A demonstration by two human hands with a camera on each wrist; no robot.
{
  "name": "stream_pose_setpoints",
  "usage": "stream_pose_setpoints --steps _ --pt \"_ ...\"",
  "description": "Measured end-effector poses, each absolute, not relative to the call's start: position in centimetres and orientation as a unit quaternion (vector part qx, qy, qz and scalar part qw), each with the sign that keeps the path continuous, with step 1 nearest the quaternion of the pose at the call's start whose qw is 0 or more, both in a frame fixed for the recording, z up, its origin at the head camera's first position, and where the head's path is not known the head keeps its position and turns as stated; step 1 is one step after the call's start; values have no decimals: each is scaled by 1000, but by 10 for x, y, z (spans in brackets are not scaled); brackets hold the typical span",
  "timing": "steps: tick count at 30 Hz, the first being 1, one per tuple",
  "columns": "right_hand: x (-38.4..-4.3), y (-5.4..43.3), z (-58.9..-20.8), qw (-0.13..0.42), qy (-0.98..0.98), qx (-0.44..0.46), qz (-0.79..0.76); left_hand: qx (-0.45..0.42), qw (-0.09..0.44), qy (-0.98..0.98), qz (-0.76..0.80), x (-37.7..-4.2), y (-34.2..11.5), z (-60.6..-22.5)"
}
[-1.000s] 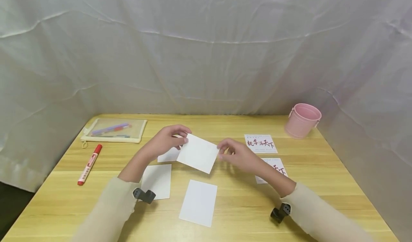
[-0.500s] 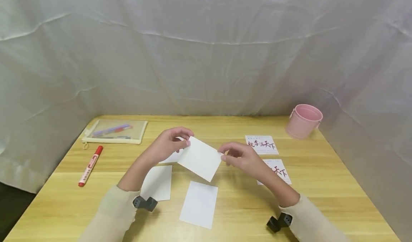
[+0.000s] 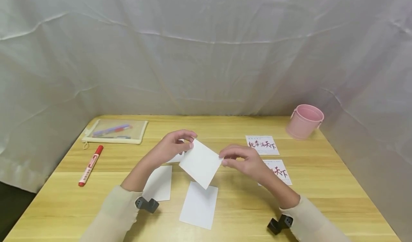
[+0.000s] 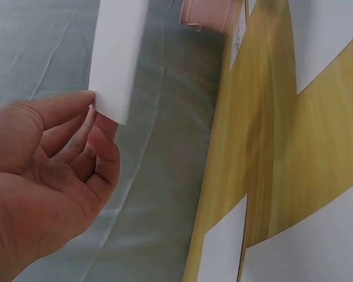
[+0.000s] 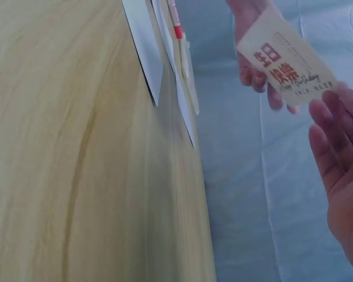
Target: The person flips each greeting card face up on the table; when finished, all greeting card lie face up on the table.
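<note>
Both hands hold a birthday card (image 3: 200, 165) above the table. Its blank white side faces the head camera, while red characters and handwriting show on the card (image 5: 285, 56) in the right wrist view. At its upper left corner, my left hand (image 3: 175, 145) pinches it between thumb and fingers. My right hand (image 3: 243, 159) pinches the right corner. Below the card's lowest corner lies a white card (image 3: 199, 207). Another white card (image 3: 160, 182) lies beside the left wrist. A further card (image 3: 175, 158) is mostly hidden behind the left hand.
Two cards with red characters lie at the right: an upper card (image 3: 262, 145) and a lower card (image 3: 279, 171), partly covered by the right wrist. A pink bucket (image 3: 302, 125) stands at the back right. A mesh pouch (image 3: 138, 131) with pens and a red marker (image 3: 91, 165) lie left.
The held card has turned clockwise, its lower corner dropping over the white card below. My right hand has shifted slightly down and right, and the left a little right and down.
</note>
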State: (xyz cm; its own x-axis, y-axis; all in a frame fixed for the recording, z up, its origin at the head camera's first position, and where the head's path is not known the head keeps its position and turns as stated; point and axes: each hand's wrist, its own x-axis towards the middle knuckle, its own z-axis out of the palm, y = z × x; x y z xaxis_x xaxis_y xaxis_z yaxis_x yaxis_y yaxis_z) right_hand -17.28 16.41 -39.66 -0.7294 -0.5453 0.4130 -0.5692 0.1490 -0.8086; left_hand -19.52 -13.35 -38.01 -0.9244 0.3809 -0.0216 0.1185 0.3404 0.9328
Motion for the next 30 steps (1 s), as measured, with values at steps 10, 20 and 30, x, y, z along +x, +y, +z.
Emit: stream_pose_setpoints --steps 10,20,30 --pt "-173 163 -394 76 -747 260 608 166 85 782 594 -194 -134 -382" --pt "-181 165 -396 74 -754 181 627 159 72 766 619 -191 -131 -381" --pt "-181 164 -396 41 -743 152 651 141 55 792 592 -188 -120 -384"
